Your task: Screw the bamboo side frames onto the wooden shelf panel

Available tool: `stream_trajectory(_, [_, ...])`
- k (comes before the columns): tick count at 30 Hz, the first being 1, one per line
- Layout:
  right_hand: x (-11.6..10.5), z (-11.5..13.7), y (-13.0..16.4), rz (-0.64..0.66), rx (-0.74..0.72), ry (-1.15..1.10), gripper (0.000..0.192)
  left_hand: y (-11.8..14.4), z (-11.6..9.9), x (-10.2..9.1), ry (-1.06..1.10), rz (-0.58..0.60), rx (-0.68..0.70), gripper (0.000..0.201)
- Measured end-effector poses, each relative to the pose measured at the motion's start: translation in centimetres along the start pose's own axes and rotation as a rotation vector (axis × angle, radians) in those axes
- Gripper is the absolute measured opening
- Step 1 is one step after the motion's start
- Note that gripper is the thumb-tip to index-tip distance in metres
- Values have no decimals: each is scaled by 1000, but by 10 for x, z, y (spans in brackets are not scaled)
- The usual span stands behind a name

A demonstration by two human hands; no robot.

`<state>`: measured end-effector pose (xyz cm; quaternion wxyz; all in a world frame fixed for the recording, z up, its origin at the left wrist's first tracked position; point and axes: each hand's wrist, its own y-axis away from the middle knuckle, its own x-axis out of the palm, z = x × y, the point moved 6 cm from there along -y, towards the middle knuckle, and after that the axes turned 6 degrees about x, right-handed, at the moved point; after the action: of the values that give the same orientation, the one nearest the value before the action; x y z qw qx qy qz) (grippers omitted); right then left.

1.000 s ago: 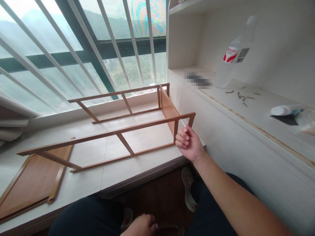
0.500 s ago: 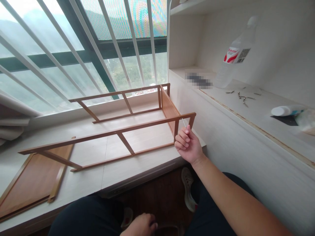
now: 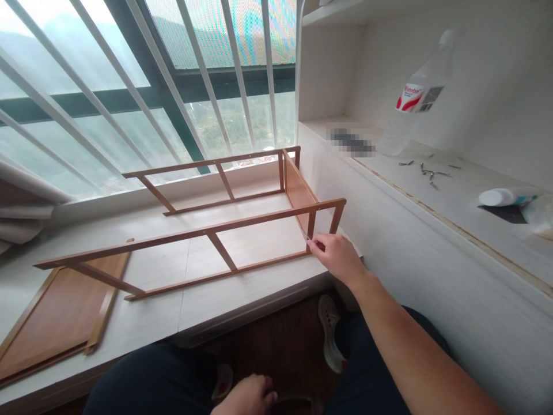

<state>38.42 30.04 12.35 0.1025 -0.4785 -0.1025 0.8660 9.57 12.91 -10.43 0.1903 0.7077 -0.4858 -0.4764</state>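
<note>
A brown wooden shelf frame point(image 3: 216, 230) lies on the pale window ledge point(image 3: 207, 311), its end panel point(image 3: 298, 193) fitted at the right. My right hand point(image 3: 339, 256) pinches a thin metal tool point(image 3: 307, 237), its tip low against the frame's right post near the bottom rail. My left hand point(image 3: 246, 396) rests at the bottom edge between my knees, fingers curled; whether it holds anything is hidden.
A loose wooden panel point(image 3: 56, 317) lies on the ledge at the left. The white shelf at the right carries a plastic bottle point(image 3: 412, 98), several loose screws point(image 3: 427, 170) and a white tube point(image 3: 503, 196). Window bars stand behind the frame. A shoe point(image 3: 330, 331) is on the floor.
My right hand has dropped from the frame's upper right corner to the base of the right post, and the tool now points left and low.
</note>
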Motion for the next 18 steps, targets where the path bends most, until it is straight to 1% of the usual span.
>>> stream_trajectory(4, [7, -4, -1, 80, 3, 68, 33, -1, -1, -1, -6, 6, 2, 51])
stream_trajectory(8, [9, -5, -1, 98, 14, 84, 30, 0, -5, -3, -18, 5, 4, 50])
stream_trajectory(14, [4, -3, -1, 43, -8, 56, 32, 0, -12, -6, -54, 12, 11, 44])
stream_trajectory(18, [-2, -1, -2, -1, -4, 30, 34, -3, -17, -5, -67, 16, 43, 43])
